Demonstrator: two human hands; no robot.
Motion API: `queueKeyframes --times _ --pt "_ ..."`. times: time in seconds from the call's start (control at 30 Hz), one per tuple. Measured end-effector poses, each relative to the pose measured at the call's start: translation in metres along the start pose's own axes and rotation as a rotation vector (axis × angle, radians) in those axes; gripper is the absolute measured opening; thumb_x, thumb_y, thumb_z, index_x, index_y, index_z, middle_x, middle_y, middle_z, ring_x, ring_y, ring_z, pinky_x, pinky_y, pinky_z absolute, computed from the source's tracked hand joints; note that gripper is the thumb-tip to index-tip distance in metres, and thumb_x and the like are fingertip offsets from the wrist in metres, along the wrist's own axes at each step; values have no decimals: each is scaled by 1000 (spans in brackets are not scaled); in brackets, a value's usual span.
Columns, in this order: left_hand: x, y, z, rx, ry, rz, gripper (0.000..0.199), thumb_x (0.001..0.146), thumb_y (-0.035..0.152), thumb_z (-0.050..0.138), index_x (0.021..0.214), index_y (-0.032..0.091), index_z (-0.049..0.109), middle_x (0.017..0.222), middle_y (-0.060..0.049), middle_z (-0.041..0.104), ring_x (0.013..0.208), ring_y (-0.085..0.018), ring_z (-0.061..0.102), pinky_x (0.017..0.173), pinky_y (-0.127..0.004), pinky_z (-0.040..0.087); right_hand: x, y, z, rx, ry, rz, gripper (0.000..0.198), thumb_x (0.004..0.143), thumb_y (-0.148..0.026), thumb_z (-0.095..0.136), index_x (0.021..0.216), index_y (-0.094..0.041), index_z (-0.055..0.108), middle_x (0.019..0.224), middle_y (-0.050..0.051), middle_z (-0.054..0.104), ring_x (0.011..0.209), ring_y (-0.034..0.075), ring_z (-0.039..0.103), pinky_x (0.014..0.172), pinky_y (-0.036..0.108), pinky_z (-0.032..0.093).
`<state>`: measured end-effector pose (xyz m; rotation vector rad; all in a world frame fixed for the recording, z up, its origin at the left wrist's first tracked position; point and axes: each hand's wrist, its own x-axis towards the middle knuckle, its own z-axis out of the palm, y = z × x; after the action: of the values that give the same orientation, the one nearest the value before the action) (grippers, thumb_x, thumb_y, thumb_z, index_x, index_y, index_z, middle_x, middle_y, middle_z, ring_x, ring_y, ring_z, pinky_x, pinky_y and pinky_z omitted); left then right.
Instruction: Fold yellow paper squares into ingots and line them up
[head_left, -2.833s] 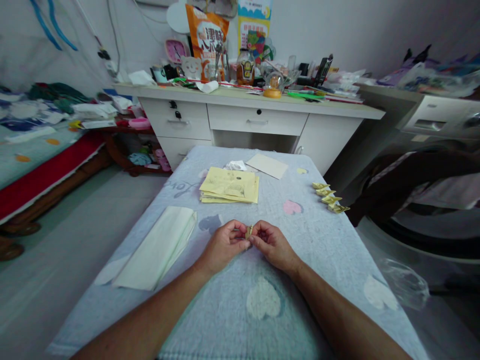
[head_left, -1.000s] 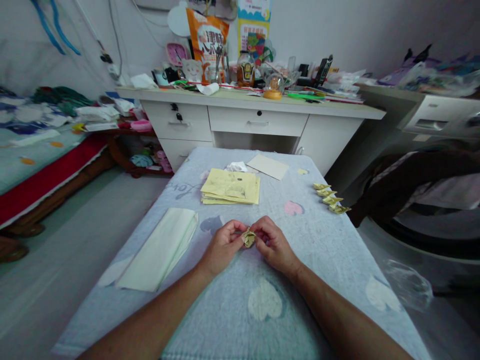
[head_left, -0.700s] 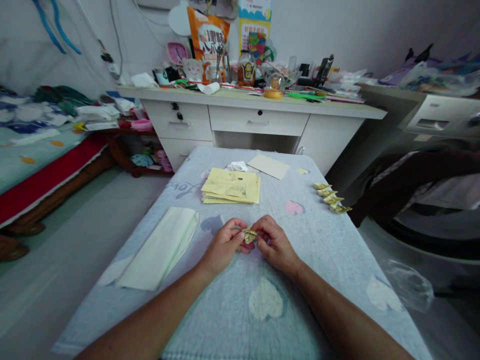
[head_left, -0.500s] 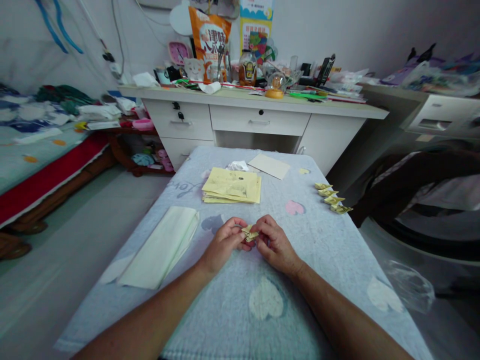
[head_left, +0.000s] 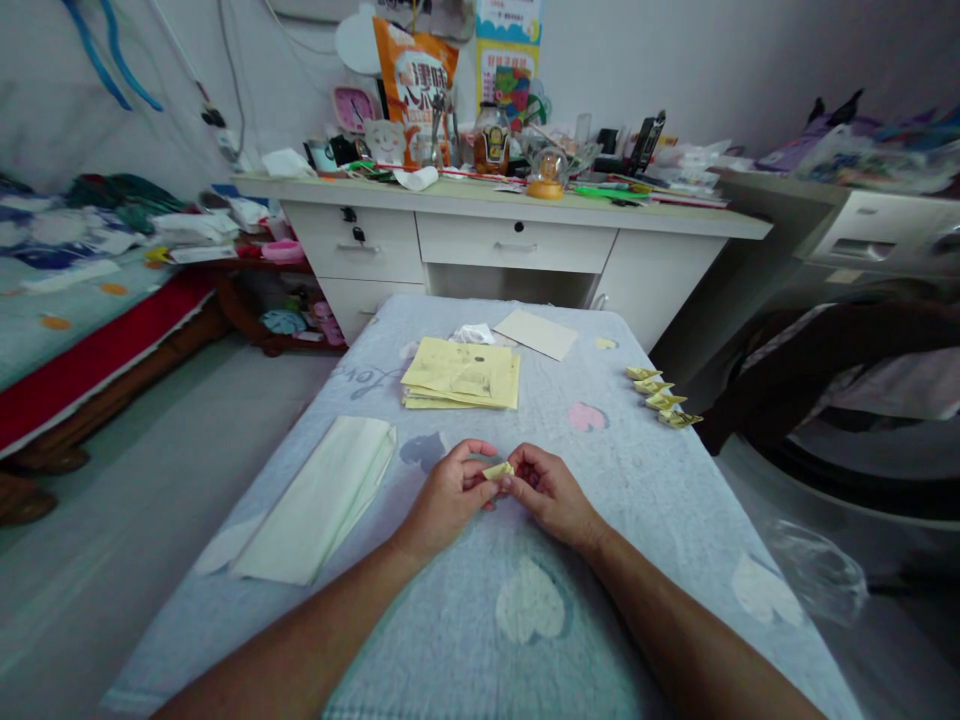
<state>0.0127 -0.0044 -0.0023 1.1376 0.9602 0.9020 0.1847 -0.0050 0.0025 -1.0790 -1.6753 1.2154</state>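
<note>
A small folded yellow paper piece [head_left: 497,471] is pinched between both hands over the middle of the cloth-covered table [head_left: 465,620]. My left hand [head_left: 455,487] grips its left end, and my right hand [head_left: 551,494] closes on its right end with thumb and fingers. Parts of the paper are hidden behind the fingertips. Beyond the hands lies a stack of yellow paper sheets [head_left: 461,373] with dark print. Several small folded yellow paper shapes [head_left: 661,400] stand in a row along the table's right edge.
A folded pale cloth or paper bundle [head_left: 319,500] lies on the left. Behind the stack are a crumpled white tissue [head_left: 474,334] and a beige card [head_left: 536,333]. A cluttered white desk [head_left: 517,240] stands at the far end, a front-loading washing machine [head_left: 885,240] to the right.
The folded paper has been turned and now shows a narrower, flatter strip. The right fingers have shifted lower around its end. The camera view has moved slightly.
</note>
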Motion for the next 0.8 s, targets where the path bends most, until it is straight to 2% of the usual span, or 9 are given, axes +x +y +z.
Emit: queueKeyframes --times 0.17,0.3,0.4,0.67,0.8 --pt "0 -1 -1 99 -20 -11 30 76 40 70 92 16 61 76 -2 69 72 -17 67 57 -23 49 0 1 1 64 -34 4 27 88 -44 58 79 -19 54 70 0 59 64 13 52 61 24 40" --pt "-1 1 -1 152 -31 8 28 78 42 67 85 15 63 69 -1 66 66 -15 65 54 -21 46 0 -1 1 116 -28 -2 28 86 -46 60 80 -19 52 68 -2 56 62 12 49 59 23 37" --pt "-2 3 0 177 -47 32 28 79 42 67 83 14 62 66 -1 64 63 -13 61 55 -21 44 -1 -5 2 101 -9 1 30 83 -47 64 82 -20 52 67 -3 53 60 11 45 57 22 35" --pt "-1 3 -3 247 -51 116 23 82 37 64 86 15 65 65 2 59 59 -11 54 56 -21 41 -3 -9 3 65 11 -23 27 83 -44 65 79 -19 54 67 -3 50 61 11 44 58 23 35" --pt "0 4 -5 338 -11 212 19 81 33 64 85 14 67 75 -1 63 71 -13 56 66 -22 43 -2 -10 3 40 24 -55 25 85 -42 62 78 -19 54 66 -3 48 61 11 42 57 22 34"
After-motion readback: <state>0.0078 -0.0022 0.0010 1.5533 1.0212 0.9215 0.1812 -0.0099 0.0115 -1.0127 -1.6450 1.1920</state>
